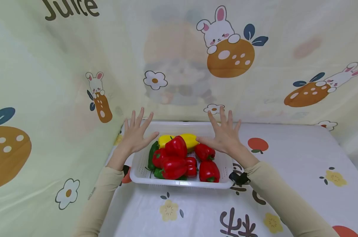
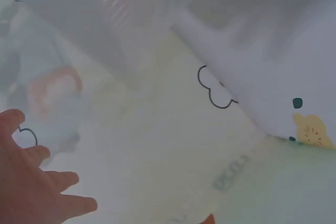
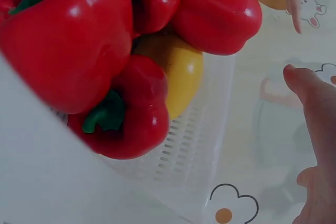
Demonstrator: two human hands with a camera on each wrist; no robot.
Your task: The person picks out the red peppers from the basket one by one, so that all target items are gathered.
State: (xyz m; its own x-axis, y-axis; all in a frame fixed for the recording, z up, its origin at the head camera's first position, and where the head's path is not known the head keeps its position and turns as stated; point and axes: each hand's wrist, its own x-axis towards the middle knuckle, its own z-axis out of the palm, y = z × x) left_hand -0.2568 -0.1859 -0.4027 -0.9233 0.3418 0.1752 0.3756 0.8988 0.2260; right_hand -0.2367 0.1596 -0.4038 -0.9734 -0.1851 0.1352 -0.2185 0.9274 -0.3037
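Observation:
A white perforated basket [image 1: 179,184] holds several red bell peppers [image 1: 174,167], yellow peppers [image 1: 189,141] and green peppers [image 1: 153,156]. Above its left side, my left hand [image 1: 135,135] is held out with fingers spread and nothing in it. My right hand [image 1: 224,136] is spread likewise over the right side, its thumb overlapping the edge of a yellow pepper in the head view. In the right wrist view, the right hand [image 3: 320,119] appears beside the basket, where red peppers [image 3: 73,45] partly cover a yellow one [image 3: 181,74]. The left wrist view shows the left hand's fingers [image 2: 63,179] apart, with the basket wall above.
The basket stands on a table covered with a white printed cloth [image 1: 288,158], close to the back wall. Cream sheeting [image 1: 173,42] with rabbit and flower prints hangs behind and on the left. A black strap [image 1: 239,178] is on the right wrist.

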